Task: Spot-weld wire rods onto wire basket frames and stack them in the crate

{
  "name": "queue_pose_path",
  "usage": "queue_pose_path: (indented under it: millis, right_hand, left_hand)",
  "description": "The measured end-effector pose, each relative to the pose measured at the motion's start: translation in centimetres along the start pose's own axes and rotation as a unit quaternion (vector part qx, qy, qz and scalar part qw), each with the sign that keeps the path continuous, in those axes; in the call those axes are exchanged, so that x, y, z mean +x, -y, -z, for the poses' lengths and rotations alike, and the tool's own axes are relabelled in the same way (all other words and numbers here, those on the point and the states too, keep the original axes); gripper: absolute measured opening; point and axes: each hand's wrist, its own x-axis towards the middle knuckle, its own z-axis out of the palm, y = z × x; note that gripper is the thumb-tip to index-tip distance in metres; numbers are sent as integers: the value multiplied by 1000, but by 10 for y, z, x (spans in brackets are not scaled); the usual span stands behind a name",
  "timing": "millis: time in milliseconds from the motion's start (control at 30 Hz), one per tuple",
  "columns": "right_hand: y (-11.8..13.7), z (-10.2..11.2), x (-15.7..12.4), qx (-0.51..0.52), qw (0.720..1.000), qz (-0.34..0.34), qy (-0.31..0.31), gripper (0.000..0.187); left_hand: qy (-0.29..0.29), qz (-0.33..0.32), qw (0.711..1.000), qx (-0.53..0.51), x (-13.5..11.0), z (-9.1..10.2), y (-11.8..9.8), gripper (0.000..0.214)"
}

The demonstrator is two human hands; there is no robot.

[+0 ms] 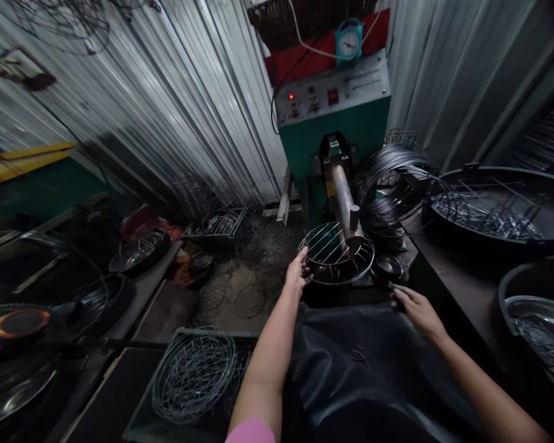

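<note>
Left hand (299, 271) gripped wire rack (329, 243) by metal arm (345, 197); right hand (418, 307) half-curled, hold unclear. Positioning, probably; next needed steadiness.

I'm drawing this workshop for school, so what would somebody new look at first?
Probably the round wire rack near the middle, held at its left edge by the left hand, close to the end of a thick metal arm. Behind it, the green machine shows a glowing red light on its panel. Just right of the machine, a big coil of wire catches the eye too.
</note>
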Motion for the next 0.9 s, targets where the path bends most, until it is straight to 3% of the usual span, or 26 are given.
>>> queue_pose_path:
  millis: [100, 167, 300, 433, 533, 633, 767, 900]
  right_hand:
    - [-40, 23, -14, -68, 996, -49, 27, 39]
    - [-55, 30, -22, -103, 994, -45, 3, 36]
    - [-60, 31, -30, -170, 982, -29, -83, 28]
    - [-58, 30, -32, -186, 981, -24, -48, 18]
    - [-40, 24, -33, -105, 994, -31, 18, 24]
    - [3, 3, -28, -5, 996, 20, 85, 34]
    - [58, -44, -12, 58, 989, 99, 96, 41]
    - [65, -74, 3, -5, 985, 142, 98, 34]
  left_hand:
    - [37, -15, 999, -1, 9, -1, -4, 39]
    - [19, -33, 999, -16, 10, -5, -3, 41]
    - [-1, -49, 998, -27, 8, -8, 1, 39]
    - [21, -32, 999, -28, 7, -7, -1, 37]
    - [27, -23, 999, -29, 6, -4, -2, 36]
    - [15, -58, 997, -45, 0, -3, 3, 36]
    - [3, -95, 993, -63, -12, -6, 13, 39]
    - [-7, -126, 989, -76, -19, -10, 19, 42]
